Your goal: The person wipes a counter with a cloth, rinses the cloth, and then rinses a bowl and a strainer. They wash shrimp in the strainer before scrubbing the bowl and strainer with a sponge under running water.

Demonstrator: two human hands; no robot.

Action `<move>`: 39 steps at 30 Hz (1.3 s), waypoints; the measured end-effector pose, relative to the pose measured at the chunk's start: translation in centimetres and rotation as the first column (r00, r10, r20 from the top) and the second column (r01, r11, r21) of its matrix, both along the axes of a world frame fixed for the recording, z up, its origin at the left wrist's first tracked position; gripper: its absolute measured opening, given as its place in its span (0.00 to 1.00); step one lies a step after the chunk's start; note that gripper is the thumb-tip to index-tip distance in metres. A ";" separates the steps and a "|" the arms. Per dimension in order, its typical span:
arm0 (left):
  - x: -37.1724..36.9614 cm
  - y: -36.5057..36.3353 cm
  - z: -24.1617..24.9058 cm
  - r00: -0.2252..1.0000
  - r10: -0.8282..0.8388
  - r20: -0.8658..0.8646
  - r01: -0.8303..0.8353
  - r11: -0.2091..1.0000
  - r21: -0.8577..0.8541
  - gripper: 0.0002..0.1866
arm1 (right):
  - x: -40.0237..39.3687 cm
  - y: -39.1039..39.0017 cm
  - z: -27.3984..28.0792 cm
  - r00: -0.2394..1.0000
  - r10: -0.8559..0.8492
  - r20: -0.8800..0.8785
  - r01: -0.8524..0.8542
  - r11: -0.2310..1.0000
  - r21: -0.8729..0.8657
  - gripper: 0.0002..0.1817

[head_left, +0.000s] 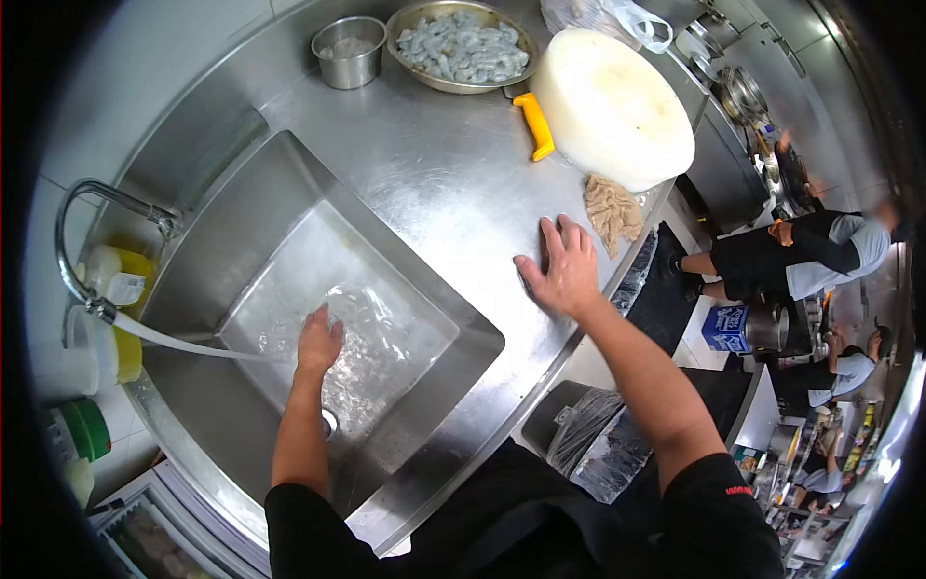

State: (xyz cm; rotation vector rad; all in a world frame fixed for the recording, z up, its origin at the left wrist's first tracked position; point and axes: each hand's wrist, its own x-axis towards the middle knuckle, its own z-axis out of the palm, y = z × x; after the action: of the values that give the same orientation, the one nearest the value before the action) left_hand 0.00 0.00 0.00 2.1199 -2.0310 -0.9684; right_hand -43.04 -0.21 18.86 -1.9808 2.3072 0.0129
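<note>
Left hand (318,343) is down in the sink (241,222), fingers loosely spread and dipped into the shallow water, right where the stream from the faucet (82,241) lands. It grips nothing that I can make out; the churned, glaring water hides whatever may lie under the palm, and the drain beside the wrist is half covered by the forearm. Right hand (564,270) lies flat and wide open on the counter (434,164), near its front edge just past the sink's right rim, holding nothing — it looks like a brace for the lean over the basin.

Moving outward: a crumpled beige cloth (613,212) sits at the counter's right edge, touching the foot of the thick round white chopping block (612,106). A yellow handle (535,125) sticks out from beside that block; its blade is hidden. At the back edge, a wide pan of raw shrimp (463,48) and a small steel pot (349,50), contents too pale to name. Bottles (106,318) crowd behind the faucet, cut off by the lens rim. Co-workers (810,256) stand well apart, blurred.
</note>
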 end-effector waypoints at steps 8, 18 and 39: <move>-15.3 5.6 20.5 0.754 -0.632 -0.179 0.396 0.655 -0.643 0.15 | -12.8 -2.7 0.2 0.997 -0.037 -0.064 0.008 0.915 -0.403 0.32; -36.4 9.7 17.1 0.564 -0.820 -0.098 0.610 0.494 -0.620 0.28 | -16.1 -1.2 -0.1 0.993 0.108 0.046 -0.088 0.945 -0.315 0.35; 9.2 -0.8 26.9 0.562 0.348 -0.751 -0.827 0.219 -0.518 0.35 | 24.2 -6.7 0.4 0.582 0.408 0.704 -0.491 0.866 -0.096 0.17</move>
State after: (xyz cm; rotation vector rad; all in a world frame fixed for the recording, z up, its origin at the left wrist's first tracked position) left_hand 9.19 -0.75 26.90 1.5487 -0.8196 -0.1709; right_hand -18.80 -6.94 19.24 -1.9734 1.2544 -0.4879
